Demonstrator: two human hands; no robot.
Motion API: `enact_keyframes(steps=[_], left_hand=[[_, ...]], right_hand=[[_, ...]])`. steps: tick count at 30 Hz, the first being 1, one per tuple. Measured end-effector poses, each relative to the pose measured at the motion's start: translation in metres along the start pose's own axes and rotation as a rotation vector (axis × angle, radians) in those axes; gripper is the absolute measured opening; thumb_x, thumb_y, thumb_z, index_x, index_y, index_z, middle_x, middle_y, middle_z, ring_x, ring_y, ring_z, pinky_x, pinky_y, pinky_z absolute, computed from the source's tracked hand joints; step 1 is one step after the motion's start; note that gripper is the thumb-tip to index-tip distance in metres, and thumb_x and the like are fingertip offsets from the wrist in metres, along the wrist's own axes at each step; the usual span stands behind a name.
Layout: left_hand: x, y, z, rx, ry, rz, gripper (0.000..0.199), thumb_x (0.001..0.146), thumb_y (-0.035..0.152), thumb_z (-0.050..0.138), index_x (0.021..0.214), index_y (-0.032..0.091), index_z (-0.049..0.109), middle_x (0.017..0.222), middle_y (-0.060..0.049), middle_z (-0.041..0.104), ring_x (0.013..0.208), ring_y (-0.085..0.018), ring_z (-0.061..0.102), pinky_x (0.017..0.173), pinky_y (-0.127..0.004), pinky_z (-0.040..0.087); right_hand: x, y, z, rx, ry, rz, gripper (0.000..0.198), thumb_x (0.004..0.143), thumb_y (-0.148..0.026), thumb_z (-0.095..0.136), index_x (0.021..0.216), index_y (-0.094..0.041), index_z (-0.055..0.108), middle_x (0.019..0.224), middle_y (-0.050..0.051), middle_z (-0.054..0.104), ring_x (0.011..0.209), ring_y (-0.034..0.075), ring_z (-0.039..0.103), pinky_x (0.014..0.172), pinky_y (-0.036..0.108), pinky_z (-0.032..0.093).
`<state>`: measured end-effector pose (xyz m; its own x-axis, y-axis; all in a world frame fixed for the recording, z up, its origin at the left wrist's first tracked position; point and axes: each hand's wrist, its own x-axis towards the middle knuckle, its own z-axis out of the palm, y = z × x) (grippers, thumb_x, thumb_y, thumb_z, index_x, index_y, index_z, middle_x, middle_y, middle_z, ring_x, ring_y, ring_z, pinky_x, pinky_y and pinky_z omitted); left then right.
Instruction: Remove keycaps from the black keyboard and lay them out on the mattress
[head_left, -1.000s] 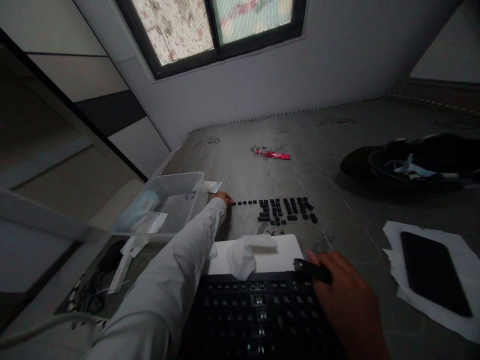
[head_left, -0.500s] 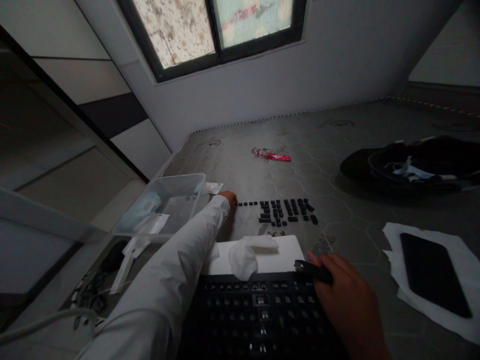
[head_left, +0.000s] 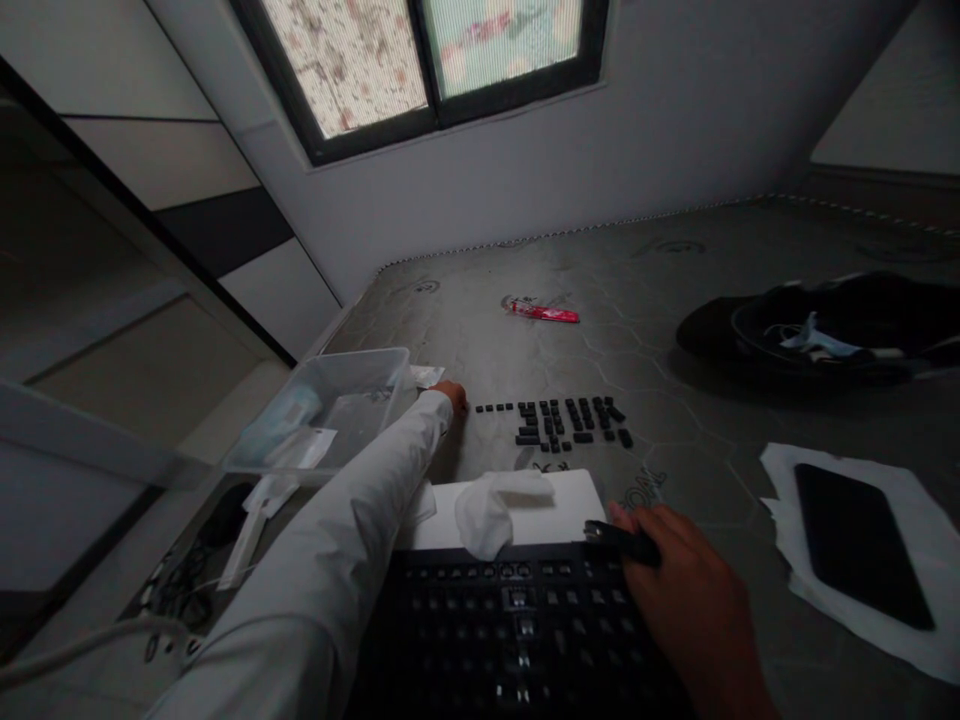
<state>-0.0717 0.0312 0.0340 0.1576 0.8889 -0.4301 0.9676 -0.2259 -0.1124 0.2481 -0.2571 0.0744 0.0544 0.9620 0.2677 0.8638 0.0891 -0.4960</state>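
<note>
Keycaps (head_left: pixel 568 420) lie in short rows on the grey mattress (head_left: pixel 675 330), well beyond the black keyboard (head_left: pixel 517 630) at the near edge. The left hand (head_left: pixel 452 396), in a long white sleeve, reaches to the left end of the thin row of caps; its fingers curl down at the surface, but whether they pinch a cap cannot be told. The right hand (head_left: pixel 686 590) rests on the keyboard's upper right corner, closed around a small black tool (head_left: pixel 619 540). Compared with the earlier frames little has changed: the left hand sits in nearly the same spot, a touch nearer the plastic tray, and the right hand has not moved from the keyboard.

A crumpled white tissue (head_left: pixel 491 505) lies on a white board (head_left: pixel 555 510) just behind the keyboard. A clear plastic tray (head_left: pixel 330 410) stands to the left, a red wrapper (head_left: pixel 544 313) further back, a dark phone (head_left: pixel 859 545) on white paper (head_left: pixel 780 480) to the right, and dark clothing (head_left: pixel 825 330) beyond it. A white wall and a dark-framed window (head_left: pixel 427 60) stand behind the mattress.
</note>
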Motion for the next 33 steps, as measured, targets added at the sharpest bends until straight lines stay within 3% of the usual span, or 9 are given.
enact_keyframes(steps=[4, 10, 14, 24, 29, 33], left_hand=[[0.0, 0.007, -0.008, 0.021, 0.051, 0.015, 0.068, 0.059, 0.047, 0.082, 0.122, 0.026, 0.065, 0.126, -0.006, 0.063, 0.115, -0.027, 0.057, 0.095, -0.031, 0.047], [-0.001, 0.026, -0.007, 0.031, 0.063, 0.079, 0.048, 0.07, 0.05, 0.074, 0.114, 0.033, 0.07, 0.123, -0.004, 0.064, 0.113, -0.023, 0.059, 0.092, -0.026, 0.047], [0.001, 0.024, -0.002, 0.032, 0.072, 0.076, 0.038, 0.076, 0.045, 0.07, 0.112, 0.034, 0.071, 0.122, -0.003, 0.065, 0.11, -0.021, 0.06, 0.09, -0.025, 0.047], [0.0, 0.013, -0.002, 0.05, 0.066, 0.058, 0.04, 0.072, 0.042, 0.072, 0.11, 0.028, 0.072, 0.116, -0.005, 0.068, 0.104, -0.023, 0.063, 0.089, -0.026, 0.05], [-0.001, 0.021, -0.003, 0.042, 0.133, 0.077, 0.056, 0.067, 0.049, 0.074, 0.118, 0.028, 0.067, 0.125, -0.008, 0.062, 0.112, -0.027, 0.059, 0.091, -0.031, 0.049], [0.0, 0.034, -0.002, 0.025, 0.145, 0.126, 0.051, 0.068, 0.052, 0.071, 0.115, 0.032, 0.068, 0.123, -0.005, 0.062, 0.111, -0.025, 0.06, 0.092, -0.029, 0.048]], right_hand=[[0.001, -0.003, -0.001, -0.008, 0.009, -0.002, 0.045, 0.095, -0.052, 0.037, 0.065, -0.023, 0.053, 0.068, 0.001, 0.057, 0.069, 0.019, 0.054, 0.064, 0.03, 0.036], [0.002, -0.006, -0.005, -0.002, 0.03, -0.024, 0.045, 0.096, -0.05, 0.038, 0.063, -0.023, 0.052, 0.067, 0.001, 0.058, 0.066, 0.017, 0.055, 0.062, 0.029, 0.037], [0.002, -0.007, -0.006, -0.014, 0.037, -0.025, 0.043, 0.095, -0.048, 0.04, 0.063, -0.023, 0.052, 0.067, 0.001, 0.058, 0.066, 0.018, 0.054, 0.062, 0.029, 0.037], [0.001, -0.005, -0.006, 0.018, 0.028, -0.036, 0.043, 0.096, -0.047, 0.037, 0.064, -0.023, 0.053, 0.068, 0.002, 0.058, 0.068, 0.018, 0.055, 0.064, 0.03, 0.038], [0.002, -0.005, -0.005, 0.006, 0.033, -0.024, 0.043, 0.096, -0.047, 0.037, 0.065, -0.023, 0.053, 0.068, 0.002, 0.059, 0.067, 0.018, 0.055, 0.062, 0.03, 0.038], [0.002, -0.005, -0.005, -0.002, 0.014, -0.013, 0.042, 0.096, -0.046, 0.038, 0.063, -0.023, 0.052, 0.068, 0.002, 0.059, 0.068, 0.018, 0.056, 0.063, 0.03, 0.038]])
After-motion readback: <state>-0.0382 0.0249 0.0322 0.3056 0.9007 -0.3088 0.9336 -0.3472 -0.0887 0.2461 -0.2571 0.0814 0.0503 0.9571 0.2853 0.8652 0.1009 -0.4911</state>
